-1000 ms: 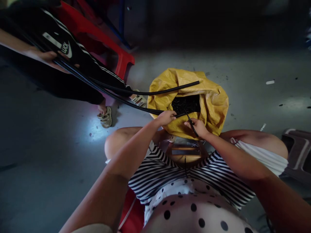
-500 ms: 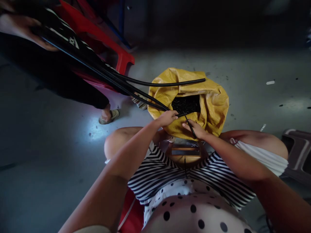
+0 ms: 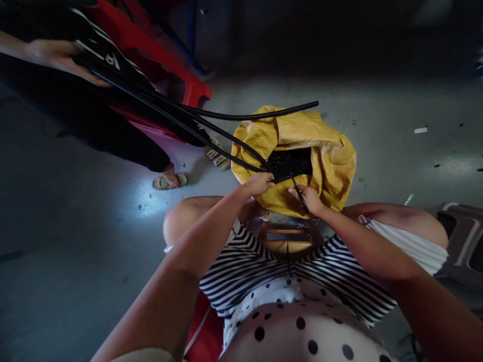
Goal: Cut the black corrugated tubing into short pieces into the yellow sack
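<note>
My left hand is closed round a black hose at the near left edge of the sack's mouth. The hose's end runs rightward past my fingers. In my right hand are dark scissors; their narrow tip meets the hose's end, and the fingers hide much of the handles. Below both hands stands a yellow sack with its rim rolled down and many short black pieces inside. Another black hose passes above the sack's far side, its end free.
At upper left, a co-worker's hand holds the far part of the hoses. Behind that person's legs is a red plastic chair. A small wooden stool is between my knees, and a grey stool stands at right.
The free hose has risen away from the sack, and the co-worker's hand has shifted right. My right hand and the scissors have moved slightly right along the held hose.
</note>
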`<control>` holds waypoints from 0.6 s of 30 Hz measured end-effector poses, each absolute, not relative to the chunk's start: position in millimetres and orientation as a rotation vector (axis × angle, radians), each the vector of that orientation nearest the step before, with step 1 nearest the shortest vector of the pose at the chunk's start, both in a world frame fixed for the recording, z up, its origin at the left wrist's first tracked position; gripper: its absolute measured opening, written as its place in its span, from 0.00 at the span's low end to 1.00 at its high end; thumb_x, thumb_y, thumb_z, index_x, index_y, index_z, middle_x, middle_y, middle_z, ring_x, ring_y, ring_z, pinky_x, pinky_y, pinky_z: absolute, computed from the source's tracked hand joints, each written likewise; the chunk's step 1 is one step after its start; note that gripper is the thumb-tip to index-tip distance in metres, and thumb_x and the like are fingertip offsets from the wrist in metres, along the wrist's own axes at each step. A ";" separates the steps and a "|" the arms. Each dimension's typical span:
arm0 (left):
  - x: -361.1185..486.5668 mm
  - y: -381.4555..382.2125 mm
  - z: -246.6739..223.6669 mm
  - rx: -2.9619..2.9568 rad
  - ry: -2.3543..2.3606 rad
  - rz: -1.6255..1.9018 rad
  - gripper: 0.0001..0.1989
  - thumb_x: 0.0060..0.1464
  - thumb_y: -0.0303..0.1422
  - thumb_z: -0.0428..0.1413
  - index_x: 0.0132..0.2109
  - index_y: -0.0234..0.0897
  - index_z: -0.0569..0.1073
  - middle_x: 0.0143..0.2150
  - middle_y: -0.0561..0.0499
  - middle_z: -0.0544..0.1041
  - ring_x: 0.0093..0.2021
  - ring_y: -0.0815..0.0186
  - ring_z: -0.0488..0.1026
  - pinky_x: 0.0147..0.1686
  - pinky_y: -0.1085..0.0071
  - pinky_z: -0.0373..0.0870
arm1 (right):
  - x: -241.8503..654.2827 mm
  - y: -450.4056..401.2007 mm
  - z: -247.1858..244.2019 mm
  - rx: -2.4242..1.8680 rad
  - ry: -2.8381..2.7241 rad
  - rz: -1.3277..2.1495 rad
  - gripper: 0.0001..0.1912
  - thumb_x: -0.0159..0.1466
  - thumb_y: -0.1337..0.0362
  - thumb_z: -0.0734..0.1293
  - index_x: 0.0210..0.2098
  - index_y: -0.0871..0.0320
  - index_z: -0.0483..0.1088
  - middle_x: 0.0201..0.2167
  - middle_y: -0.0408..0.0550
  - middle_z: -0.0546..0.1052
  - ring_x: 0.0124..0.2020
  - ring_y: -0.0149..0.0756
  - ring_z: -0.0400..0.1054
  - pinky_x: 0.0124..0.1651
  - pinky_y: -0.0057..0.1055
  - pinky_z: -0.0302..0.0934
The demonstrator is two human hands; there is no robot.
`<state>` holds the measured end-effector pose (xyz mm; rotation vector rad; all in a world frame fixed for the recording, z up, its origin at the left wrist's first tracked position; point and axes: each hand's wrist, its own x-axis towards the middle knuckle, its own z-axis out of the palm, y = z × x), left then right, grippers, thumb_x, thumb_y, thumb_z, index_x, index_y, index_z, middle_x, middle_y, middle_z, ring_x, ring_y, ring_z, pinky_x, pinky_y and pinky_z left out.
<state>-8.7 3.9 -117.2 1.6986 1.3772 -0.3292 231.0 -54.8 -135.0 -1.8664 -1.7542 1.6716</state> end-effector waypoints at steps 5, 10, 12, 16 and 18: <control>-11.9 6.3 -119.3 1.691 1.450 -0.289 0.13 0.63 0.34 0.57 0.52 0.38 0.81 0.50 0.44 0.84 0.52 0.56 0.80 0.52 0.68 0.74 | 231.6 -57.1 -135.1 -1.824 -1.713 1.705 0.30 0.68 0.37 0.65 0.49 0.56 0.76 0.40 0.51 0.82 0.44 0.45 0.77 0.49 0.36 0.67; -10.8 7.0 -119.5 1.673 1.465 -0.252 0.13 0.63 0.33 0.56 0.52 0.38 0.81 0.48 0.45 0.84 0.51 0.57 0.80 0.52 0.68 0.74 | 232.3 -57.7 -131.2 -1.788 -1.749 1.879 0.25 0.70 0.41 0.64 0.54 0.52 0.75 0.51 0.53 0.82 0.54 0.49 0.76 0.58 0.42 0.66; -8.9 6.1 -118.6 1.676 1.441 -0.248 0.13 0.63 0.33 0.56 0.52 0.38 0.80 0.49 0.45 0.84 0.51 0.57 0.80 0.54 0.68 0.73 | 232.5 -57.5 -130.3 -1.785 -1.771 1.911 0.24 0.69 0.40 0.66 0.53 0.48 0.76 0.50 0.52 0.82 0.54 0.51 0.76 0.57 0.44 0.67; -5.8 3.8 -118.4 1.669 1.379 -0.242 0.15 0.63 0.33 0.56 0.54 0.37 0.80 0.50 0.43 0.84 0.52 0.56 0.79 0.55 0.65 0.73 | 231.9 -57.2 -130.1 -1.799 -1.773 1.911 0.23 0.69 0.40 0.65 0.54 0.44 0.76 0.45 0.50 0.83 0.53 0.53 0.76 0.55 0.46 0.67; -5.5 2.7 -120.2 1.668 1.351 -0.242 0.15 0.62 0.33 0.56 0.54 0.37 0.80 0.50 0.44 0.84 0.51 0.56 0.79 0.55 0.65 0.73 | 231.0 -57.4 -131.3 -1.808 -1.779 1.892 0.23 0.70 0.40 0.64 0.54 0.45 0.76 0.44 0.50 0.83 0.52 0.53 0.76 0.54 0.45 0.67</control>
